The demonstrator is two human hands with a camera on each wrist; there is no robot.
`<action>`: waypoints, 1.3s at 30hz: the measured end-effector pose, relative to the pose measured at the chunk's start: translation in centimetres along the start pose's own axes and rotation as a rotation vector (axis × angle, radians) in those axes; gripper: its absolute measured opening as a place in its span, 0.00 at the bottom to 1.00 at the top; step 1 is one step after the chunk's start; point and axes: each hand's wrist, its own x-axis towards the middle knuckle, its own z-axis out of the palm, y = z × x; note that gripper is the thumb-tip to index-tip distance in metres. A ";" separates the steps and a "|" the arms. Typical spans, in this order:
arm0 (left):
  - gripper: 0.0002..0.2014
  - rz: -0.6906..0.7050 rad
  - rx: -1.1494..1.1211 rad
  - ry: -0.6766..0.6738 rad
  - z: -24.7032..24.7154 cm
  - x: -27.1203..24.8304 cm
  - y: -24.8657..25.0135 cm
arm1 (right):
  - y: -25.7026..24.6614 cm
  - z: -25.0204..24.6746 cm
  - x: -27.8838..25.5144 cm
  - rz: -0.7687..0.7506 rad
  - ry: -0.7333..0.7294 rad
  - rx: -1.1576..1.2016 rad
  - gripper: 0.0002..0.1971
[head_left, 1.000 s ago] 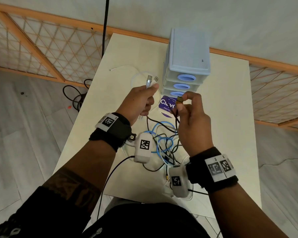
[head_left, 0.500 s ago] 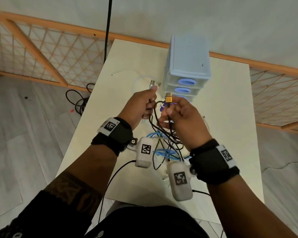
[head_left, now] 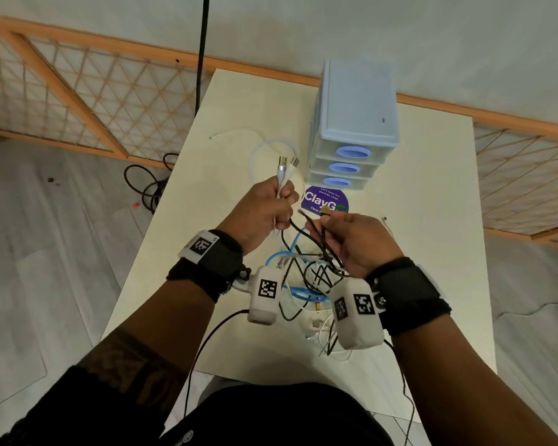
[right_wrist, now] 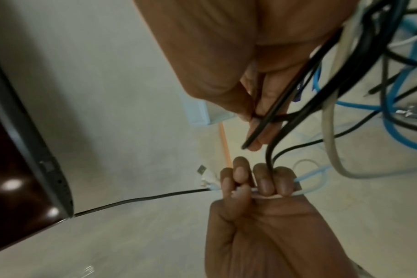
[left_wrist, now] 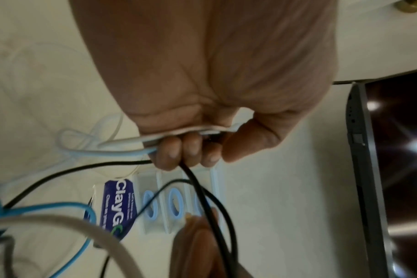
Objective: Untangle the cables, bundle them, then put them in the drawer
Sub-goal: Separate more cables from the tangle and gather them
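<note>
My left hand (head_left: 271,207) grips a bunch of white cables (head_left: 282,175) above the table, their USB plugs sticking up past the fist. In the left wrist view this hand (left_wrist: 191,152) also has a black cable (left_wrist: 198,186) running out from under its fingers. My right hand (head_left: 345,236), just to the right, pinches the black cable (head_left: 306,233) near its gold-tipped plug (head_left: 325,212); the right wrist view shows that pinch (right_wrist: 262,116). Below both hands a tangle of blue, black and white cables (head_left: 303,281) lies on the table. The pale blue drawer unit (head_left: 358,123) stands behind, all three drawers closed.
The cream table (head_left: 432,252) ends close on both sides. A purple ClayGo sticker (head_left: 319,197) lies before the drawers. A loose white cable (head_left: 239,132) lies at the back left. Black cords (head_left: 145,185) coil on the floor at left.
My right hand has moved in toward the left hand and dropped a little, still holding the black cable. The left hand has kept its grip on the white cables.
</note>
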 end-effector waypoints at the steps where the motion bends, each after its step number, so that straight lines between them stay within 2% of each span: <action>1: 0.15 0.027 0.032 -0.026 0.2 0.0 -0.2 | 0.1 -0.1 0.1 0.042 -0.027 -0.006 0.08; 4: 0.17 0.110 0.210 -0.052 1.3 0.4 -0.4 | 0.4 0.5 -0.1 0.187 -0.106 -0.050 0.13; 8: 0.14 0.083 0.347 0.058 1.8 1.6 -0.7 | -0.6 0.2 0.0 0.257 -0.220 -0.276 0.31; 9: 0.14 0.066 0.353 0.064 1.7 1.9 -0.8 | -0.9 0.0 -0.2 0.253 -0.262 -0.351 0.31; 12: 0.17 0.039 0.424 0.066 1.0 2.5 -1.3 | -1.5 -0.8 -0.5 0.124 -0.366 -0.622 0.17; 15: 0.17 0.028 0.429 0.081 0.8 2.8 -1.4 | -1.6 -1.0 -0.3 0.037 -0.346 -0.763 0.13; 17: 0.18 0.048 0.440 0.098 0.6 2.8 -1.3 | -1.7 -0.7 -0.3 0.040 -0.338 -0.705 0.12; 20: 0.22 0.175 0.503 0.091 0.5 1.8 -0.4 | -1.6 -0.7 0.3 0.048 -0.309 -0.577 0.11; 22: 0.26 0.213 0.501 0.006 0.4 0.7 0.1 | -1.5 -0.9 0.9 0.034 -0.272 -0.514 0.11; 24: 0.27 0.159 0.502 -0.125 0.4 -0.2 -0.1 | -1.4 -0.9 1.3 0.039 -0.239 -0.448 0.10; 27: 0.33 0.131 0.719 -0.209 0.3 -0.5 -1.7 | -1.4 -0.7 1.6 0.074 -0.233 -0.389 0.10; 30: 0.27 0.173 0.883 -0.144 -0.2 -0.1 -2.4 | -1.1 -1.0 2.2 0.095 -0.196 -0.435 0.11; 33: 0.20 0.157 0.884 -0.113 -0.9 0.2 -2.1 | -1.2 -1.7 2.5 0.024 -0.194 -0.791 0.08; 35: 0.18 0.122 0.870 -0.134 -1.2 0.3 -1.5 | -1.5 -1.8 2.1 0.018 -0.195 -0.967 0.15; 37: 0.15 0.116 0.863 -0.125 -1.6 0.7 -1.4 | -1.9 -1.6 1.4 0.035 -0.225 -1.011 0.23; 39: 0.16 0.090 0.853 -0.097 -2.0 1.2 -1.7 | -2.1 -1.4 0.9 0.024 -0.298 -1.048 0.22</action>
